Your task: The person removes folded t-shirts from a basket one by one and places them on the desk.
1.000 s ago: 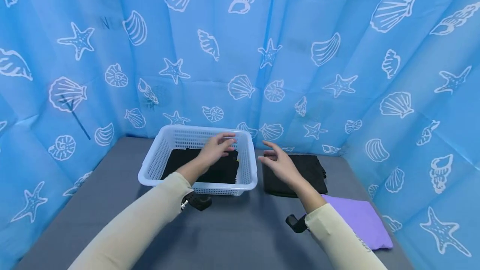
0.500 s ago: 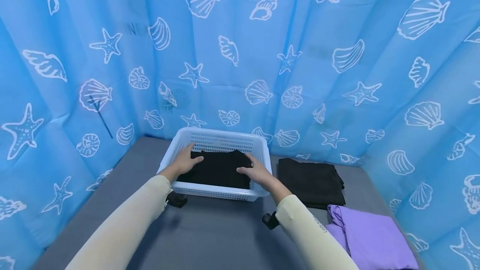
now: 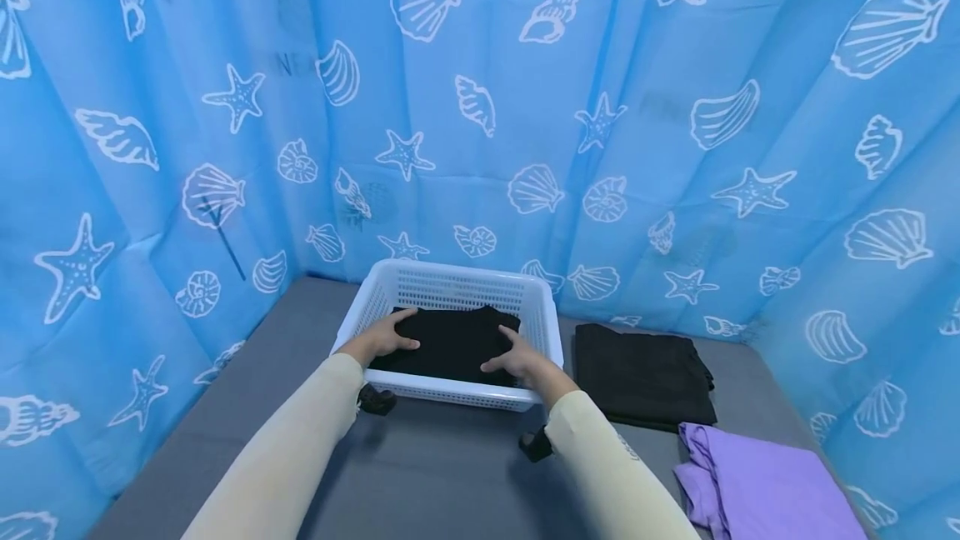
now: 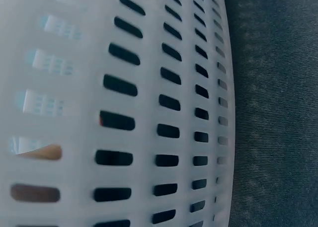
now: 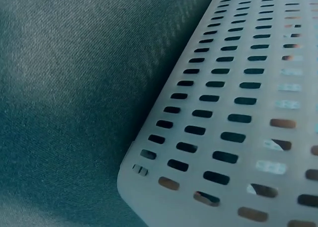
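A white slotted plastic basket (image 3: 450, 387) holds a folded black garment (image 3: 453, 340). My left hand (image 3: 384, 337) reaches over the basket's near left side and rests on the garment's left part, thumb and index finger spread apart. At the right end of the garment lies my right hand (image 3: 520, 358), also with thumb and forefinger apart. The remaining fingers of both hands are largely hidden. Both wrist views are filled mostly by the basket wall (image 4: 149, 88) and the grey surface beside it; only bits of skin show through the slots.
Right of the basket lies a folded black cloth (image 3: 645, 377) on the grey tabletop (image 3: 450, 473). A folded purple cloth (image 3: 780, 486) is nearer, at the front right. A blue shell-print curtain (image 3: 480, 148) surrounds the back and sides.
Both hands came into the basket, the left moving to its left side and the right coming over from beside the black cloth. Since half a second ago they have shifted little. The view has turned slightly.
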Demonstrator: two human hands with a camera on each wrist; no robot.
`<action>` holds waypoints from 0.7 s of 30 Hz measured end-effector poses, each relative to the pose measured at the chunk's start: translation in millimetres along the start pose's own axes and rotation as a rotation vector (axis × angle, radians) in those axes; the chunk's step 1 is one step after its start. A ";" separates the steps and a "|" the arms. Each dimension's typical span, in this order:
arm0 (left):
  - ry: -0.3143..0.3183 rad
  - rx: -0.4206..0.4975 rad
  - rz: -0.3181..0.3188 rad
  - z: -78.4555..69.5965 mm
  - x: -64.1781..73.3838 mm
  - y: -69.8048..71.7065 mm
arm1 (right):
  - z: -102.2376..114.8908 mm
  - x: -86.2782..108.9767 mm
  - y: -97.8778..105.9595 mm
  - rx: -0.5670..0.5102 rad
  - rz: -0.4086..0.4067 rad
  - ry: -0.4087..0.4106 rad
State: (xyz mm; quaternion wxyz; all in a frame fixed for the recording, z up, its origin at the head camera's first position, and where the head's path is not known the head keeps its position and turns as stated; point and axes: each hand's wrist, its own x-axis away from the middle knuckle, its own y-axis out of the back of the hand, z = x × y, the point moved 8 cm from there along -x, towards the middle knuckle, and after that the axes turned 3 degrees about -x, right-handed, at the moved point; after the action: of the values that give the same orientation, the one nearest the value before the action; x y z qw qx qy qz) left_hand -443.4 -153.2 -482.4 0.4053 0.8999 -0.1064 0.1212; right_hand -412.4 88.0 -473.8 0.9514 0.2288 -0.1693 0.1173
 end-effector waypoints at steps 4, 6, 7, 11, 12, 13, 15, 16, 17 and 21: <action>0.029 -0.012 0.007 2.7 -2.8 -2.7 | -3.3 -4.0 0.8 0.007 0.005 -0.001; 0.041 -0.019 0.006 3.5 -3.0 -2.7 | -5.5 -6.5 0.8 -0.010 0.004 -0.013; 0.044 -0.018 0.007 3.9 -3.0 -3.4 | -6.7 -6.9 1.1 -0.021 0.005 -0.023; 0.044 0.006 0.017 3.3 -1.2 -4.9 | -10.9 -9.6 1.2 -0.080 0.002 -0.066; 0.045 0.031 0.024 3.5 -0.2 -5.4 | -11.6 -10.0 1.2 -0.092 0.003 -0.074; 0.045 0.059 0.031 3.6 0.9 -5.9 | -11.9 -10.6 1.4 -0.101 0.000 -0.081; 0.053 0.118 0.052 4.6 3.5 -7.3 | -13.1 -12.3 2.0 -0.106 -0.007 -0.088; 0.064 0.146 0.062 5.6 4.8 -8.3 | -13.6 -13.1 2.3 -0.110 -0.010 -0.090; 0.070 0.164 0.070 5.9 6.3 -8.7 | -14.7 -14.1 2.3 -0.108 -0.010 -0.095; 0.078 0.179 0.087 5.6 12.0 -9.2 | -19.6 -18.4 2.4 -0.107 -0.012 -0.125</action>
State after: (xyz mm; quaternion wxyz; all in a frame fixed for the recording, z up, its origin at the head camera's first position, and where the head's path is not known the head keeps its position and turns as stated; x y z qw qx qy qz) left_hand -428.6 -152.6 -488.9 0.3216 0.9215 -0.1184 0.1829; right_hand -424.7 96.8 -496.2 0.9505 0.1856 -0.2330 0.0881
